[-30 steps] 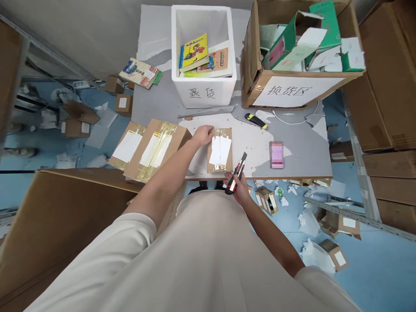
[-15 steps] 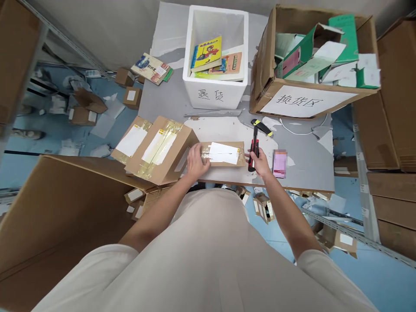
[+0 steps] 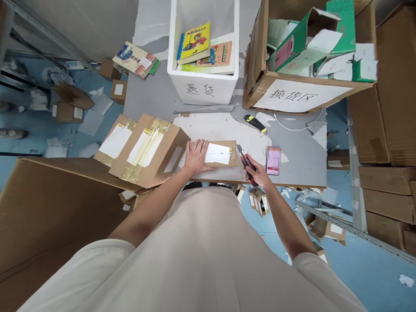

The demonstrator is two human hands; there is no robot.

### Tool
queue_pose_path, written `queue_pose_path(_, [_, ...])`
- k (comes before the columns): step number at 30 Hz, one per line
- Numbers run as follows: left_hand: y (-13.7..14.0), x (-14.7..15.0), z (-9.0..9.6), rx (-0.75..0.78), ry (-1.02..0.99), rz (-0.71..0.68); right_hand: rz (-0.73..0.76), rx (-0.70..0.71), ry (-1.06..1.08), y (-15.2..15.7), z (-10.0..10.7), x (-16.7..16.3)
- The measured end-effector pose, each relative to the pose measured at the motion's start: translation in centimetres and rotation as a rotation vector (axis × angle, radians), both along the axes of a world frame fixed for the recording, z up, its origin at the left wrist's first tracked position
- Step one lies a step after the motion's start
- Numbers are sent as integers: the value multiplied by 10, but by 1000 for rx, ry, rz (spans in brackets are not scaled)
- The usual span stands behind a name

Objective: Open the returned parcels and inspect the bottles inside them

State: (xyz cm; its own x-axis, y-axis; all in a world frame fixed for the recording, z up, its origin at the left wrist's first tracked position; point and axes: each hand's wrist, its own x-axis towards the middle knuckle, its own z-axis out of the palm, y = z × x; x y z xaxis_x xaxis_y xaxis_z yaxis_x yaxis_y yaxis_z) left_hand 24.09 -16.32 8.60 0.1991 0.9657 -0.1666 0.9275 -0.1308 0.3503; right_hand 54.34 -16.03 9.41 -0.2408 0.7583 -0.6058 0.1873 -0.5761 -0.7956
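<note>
A small taped cardboard box (image 3: 224, 154) with a white label lies near the table's front edge. My left hand (image 3: 196, 157) spans its left end, fingers over the far edge and thumb along the near side. A red and black utility knife (image 3: 247, 164) is in the closed grip of my right hand (image 3: 258, 173). Its blade end points up and left, close beside the box's right end; whether it touches I cannot tell. A phone (image 3: 273, 161) with a pink screen lies right of that hand. Beyond the knife rests a second, black and yellow utility knife (image 3: 255, 123).
Two larger taped boxes (image 3: 162, 149) stand left of my left hand. At the back are a white foam bin (image 3: 203, 89) holding books and a big carton (image 3: 260, 93) with green boxes. Several books (image 3: 134, 60) lie back left. A large open carton (image 3: 65, 208) stands at lower left.
The knife in my right hand has turned from upright to tilted left, its tip now by the small box. My left hand has slid further over the box. The view has shifted slightly.
</note>
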Motion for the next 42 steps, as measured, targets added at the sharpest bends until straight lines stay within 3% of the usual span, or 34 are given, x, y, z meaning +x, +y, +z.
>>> queue_pose_path(11, [5,5,-2,12,-13,62,255,-34,-111,30,12,17])
queue_pose_path(17, [4,3,-4,11,-32,62,320,58,-211,39,16,9])
queue_pose_path(25, [4,4,-4,7,-49,59,408,19,-230,44,29,20])
queue_pose_path(31, [5,5,-4,24,-40,50,348,-28,-156,28,26,22])
queue_pose_path(37, [3,4,-5,34,-26,36,296,-55,-105,-19,21,23])
queue_pose_path(42, [3,2,-5,52,-49,-2,164,-28,-176,-46,28,50])
